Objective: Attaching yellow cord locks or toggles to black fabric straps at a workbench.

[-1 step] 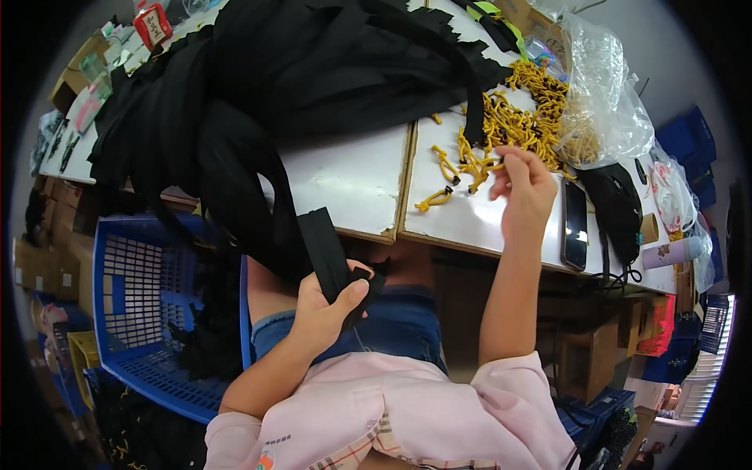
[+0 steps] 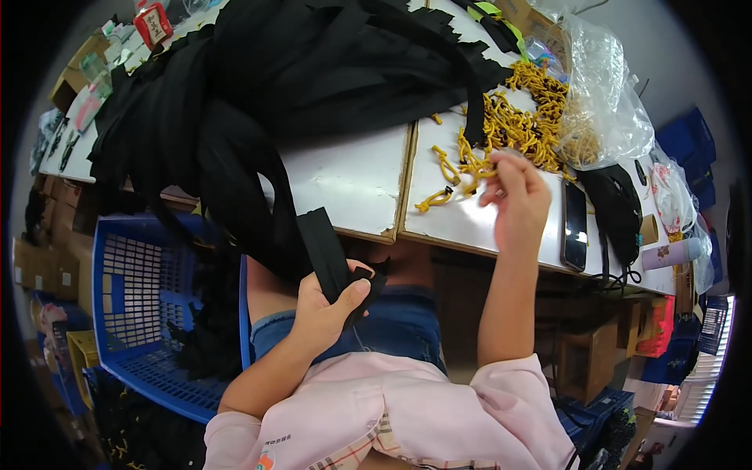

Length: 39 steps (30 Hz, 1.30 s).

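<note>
My left hand (image 2: 327, 312) is closed around a black fabric strap (image 2: 322, 244) above my lap, thumb on top. The strap's flat end sticks up past the fingers. Over the table's right part, my right hand (image 2: 520, 196) pinches a yellow cord loop (image 2: 488, 174) between thumb and fingertips; the fingers are slightly blurred. Beyond it lies a heap of knotted yellow cord loops (image 2: 526, 129). A separate yellow cord loop (image 2: 432, 201) with a dark knot rests nearer the table edge. A large heap of black straps (image 2: 313, 78) covers the table's left and far side, hanging over the front edge.
A blue plastic crate (image 2: 168, 389) with black straps stands at my left. Right of my right hand lie a phone (image 2: 575, 227), a black pouch (image 2: 613, 211) and a clear plastic bag (image 2: 599, 86). A lavender bottle (image 2: 672, 253) lies near the table's right edge.
My right hand has moved slightly toward me and to the left, with the yellow cord loop at its fingertips. My left hand and the black strap stay where they were.
</note>
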Motion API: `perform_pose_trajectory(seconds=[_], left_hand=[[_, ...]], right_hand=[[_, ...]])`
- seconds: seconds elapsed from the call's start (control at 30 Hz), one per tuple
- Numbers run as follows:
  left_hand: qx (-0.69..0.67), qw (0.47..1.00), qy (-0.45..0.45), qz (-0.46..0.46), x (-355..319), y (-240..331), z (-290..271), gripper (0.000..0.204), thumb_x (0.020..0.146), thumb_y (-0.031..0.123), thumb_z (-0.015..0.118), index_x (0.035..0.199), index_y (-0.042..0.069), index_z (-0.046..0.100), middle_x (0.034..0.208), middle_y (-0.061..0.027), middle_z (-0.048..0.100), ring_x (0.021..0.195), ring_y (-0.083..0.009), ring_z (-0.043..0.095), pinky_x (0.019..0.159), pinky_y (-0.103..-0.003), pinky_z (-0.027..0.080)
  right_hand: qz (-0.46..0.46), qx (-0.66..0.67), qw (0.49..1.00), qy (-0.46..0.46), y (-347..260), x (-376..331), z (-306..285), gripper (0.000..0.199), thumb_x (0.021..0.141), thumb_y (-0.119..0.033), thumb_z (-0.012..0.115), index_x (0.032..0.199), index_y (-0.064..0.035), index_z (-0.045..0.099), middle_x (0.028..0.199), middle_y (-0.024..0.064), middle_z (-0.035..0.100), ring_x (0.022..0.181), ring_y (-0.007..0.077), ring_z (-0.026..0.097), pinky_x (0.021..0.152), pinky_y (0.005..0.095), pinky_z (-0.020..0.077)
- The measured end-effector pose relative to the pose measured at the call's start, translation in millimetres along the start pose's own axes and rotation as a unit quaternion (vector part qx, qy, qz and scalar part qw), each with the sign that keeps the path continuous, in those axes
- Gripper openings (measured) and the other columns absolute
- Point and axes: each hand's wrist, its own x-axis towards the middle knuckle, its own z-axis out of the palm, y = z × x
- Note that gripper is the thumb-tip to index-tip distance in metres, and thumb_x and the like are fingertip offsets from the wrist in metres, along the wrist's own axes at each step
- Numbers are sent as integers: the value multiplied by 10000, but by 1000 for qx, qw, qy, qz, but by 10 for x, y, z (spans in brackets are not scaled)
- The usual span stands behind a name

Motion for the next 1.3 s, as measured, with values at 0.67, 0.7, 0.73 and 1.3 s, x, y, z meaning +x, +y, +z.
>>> perform_pose_trajectory(seconds=[0.67,0.7,0.73,1.3], left_hand=[[63,968,45,239,-71,-87,100,84,734,-2,602,812,-17,573,831,-70,576,734,-104,534,654,-218,430],[60,966,43,249,-67,-77,103,87,733,-13,597,816,-20,571,829,-79,578,737,-112,539,655,-222,431],[60,965,44,251,-62,-80,106,87,733,-13,597,816,-20,571,829,-79,578,737,-112,539,655,-222,431],[135,943,71,297,-80,34,59,182,760,33,565,931,-28,553,841,-60,547,768,-114,519,683,-218,419]], right_hand=[[-131,86,980,-122,423,-1257,651,156,695,68,594,847,36,579,838,148,606,793,223,580,767,314,448],[-74,156,980,-96,422,-1282,670,150,698,68,592,844,37,579,843,148,606,794,227,580,782,318,442],[-75,157,980,-97,428,-1298,663,150,698,68,592,844,37,579,843,148,606,794,227,580,782,318,442],[-102,-7,972,-212,320,-1183,624,60,725,24,565,759,11,517,720,57,511,569,83,445,494,173,369]])
